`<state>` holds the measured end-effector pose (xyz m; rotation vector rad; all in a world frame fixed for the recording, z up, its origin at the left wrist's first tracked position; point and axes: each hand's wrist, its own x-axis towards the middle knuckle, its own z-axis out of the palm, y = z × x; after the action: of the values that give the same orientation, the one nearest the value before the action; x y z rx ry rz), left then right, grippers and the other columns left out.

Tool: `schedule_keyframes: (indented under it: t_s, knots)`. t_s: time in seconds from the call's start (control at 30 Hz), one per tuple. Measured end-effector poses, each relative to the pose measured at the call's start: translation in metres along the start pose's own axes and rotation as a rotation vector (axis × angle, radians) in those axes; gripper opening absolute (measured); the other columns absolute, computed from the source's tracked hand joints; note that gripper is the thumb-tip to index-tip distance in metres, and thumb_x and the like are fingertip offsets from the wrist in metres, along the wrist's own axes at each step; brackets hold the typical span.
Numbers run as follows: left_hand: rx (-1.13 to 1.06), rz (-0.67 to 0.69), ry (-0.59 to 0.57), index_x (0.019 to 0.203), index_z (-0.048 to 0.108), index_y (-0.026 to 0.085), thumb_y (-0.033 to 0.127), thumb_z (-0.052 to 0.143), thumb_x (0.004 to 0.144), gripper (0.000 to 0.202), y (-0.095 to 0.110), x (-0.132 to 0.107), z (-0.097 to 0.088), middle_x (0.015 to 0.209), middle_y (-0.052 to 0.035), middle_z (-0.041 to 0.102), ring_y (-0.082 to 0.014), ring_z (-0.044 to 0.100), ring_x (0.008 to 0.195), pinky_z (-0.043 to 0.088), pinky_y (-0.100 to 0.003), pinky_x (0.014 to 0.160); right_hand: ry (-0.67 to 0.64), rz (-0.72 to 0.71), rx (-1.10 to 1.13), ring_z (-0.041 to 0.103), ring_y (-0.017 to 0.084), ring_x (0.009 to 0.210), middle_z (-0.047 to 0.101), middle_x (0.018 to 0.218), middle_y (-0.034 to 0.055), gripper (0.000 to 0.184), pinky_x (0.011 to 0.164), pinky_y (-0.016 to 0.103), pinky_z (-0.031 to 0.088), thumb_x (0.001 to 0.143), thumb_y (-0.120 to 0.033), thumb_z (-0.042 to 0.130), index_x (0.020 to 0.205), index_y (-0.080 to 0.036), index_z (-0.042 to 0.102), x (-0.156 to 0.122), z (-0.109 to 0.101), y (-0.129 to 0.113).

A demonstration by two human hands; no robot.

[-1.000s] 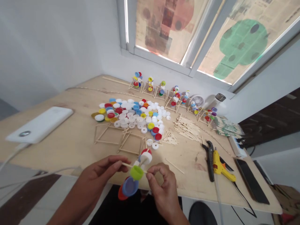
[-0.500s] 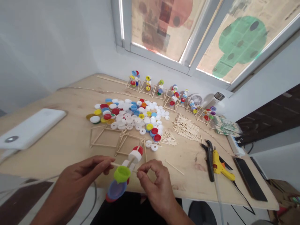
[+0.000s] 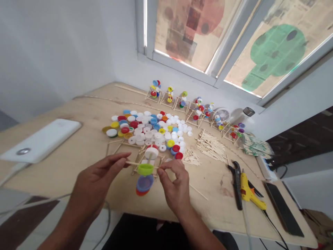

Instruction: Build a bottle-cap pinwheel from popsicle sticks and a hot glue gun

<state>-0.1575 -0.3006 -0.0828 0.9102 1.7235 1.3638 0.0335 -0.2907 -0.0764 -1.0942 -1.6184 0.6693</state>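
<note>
A thin wooden stick is held level above the near part of the surface. It is pinched at one end between the thumb and forefinger of the left hand and at the other by the closed fingertips of the right hand. The right end of the stick is hidden inside that grip. A green cap is seated at the middle of the stick, with a white cap carried behind it and a blue cap below it. A red cap is almost wholly covered by the blue cap, so that only its rim is seen. How the caps are joined cannot be made out. The stick frames lying on the surface are partly hidden by the hands. Behind them a heap of loose caps is spread, and a glue gun is laid well to the right.
</note>
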Motion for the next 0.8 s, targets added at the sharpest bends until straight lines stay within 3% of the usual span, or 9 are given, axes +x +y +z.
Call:
schedule_keyframes:
  t_s: [0.17,0.27,0.43,0.8]
  knots:
    - [0.163,0.161,0.064,0.095,0.078,0.025,0.060,0.065,0.068,0.046,-0.009,0.017,0.007,0.093,-0.0035,0.081,-0.0220,0.072,0.080,0.056,-0.032,0.072,0.117,-0.081,-0.071,0.061,0.020,0.085,0.070,0.083,0.0011,0.010,0.081,0.034,0.044,0.092,-0.020,0.066,0.083,-0.023,0.070,0.005,0.006,0.014]
    - [0.255,0.232,0.057,0.094,0.078,0.026,0.057,0.062,0.070,0.043,-0.013,0.023,0.010,0.093,-0.0029,0.081,-0.0194,0.068,0.071,0.055,-0.031,0.068,0.145,-0.097,-0.107,0.061,0.020,0.086,0.069,0.084,0.0015,0.010,0.083,0.035,0.044,0.091,-0.019,0.067,0.083,-0.024,0.071,0.007,0.009,0.022]
    - [0.295,0.291,0.047,0.094,0.077,0.025,0.055,0.060,0.073,0.039,-0.017,0.026,0.014,0.091,-0.0021,0.081,-0.0160,0.061,0.060,0.054,-0.029,0.063,0.136,-0.067,-0.124,0.061,0.021,0.087,0.069,0.084,0.0013,0.011,0.084,0.036,0.044,0.090,-0.017,0.067,0.082,-0.024,0.071,0.009,0.012,0.031]
    - [0.315,0.367,0.036,0.095,0.076,0.028,0.054,0.060,0.079,0.034,-0.025,0.030,0.019,0.094,-0.0009,0.080,-0.0170,0.065,0.068,0.053,-0.029,0.065,0.087,-0.016,-0.120,0.061,0.021,0.087,0.070,0.085,0.0011,0.011,0.085,0.037,0.044,0.090,-0.019,0.068,0.080,-0.025,0.070,0.010,0.011,0.037]
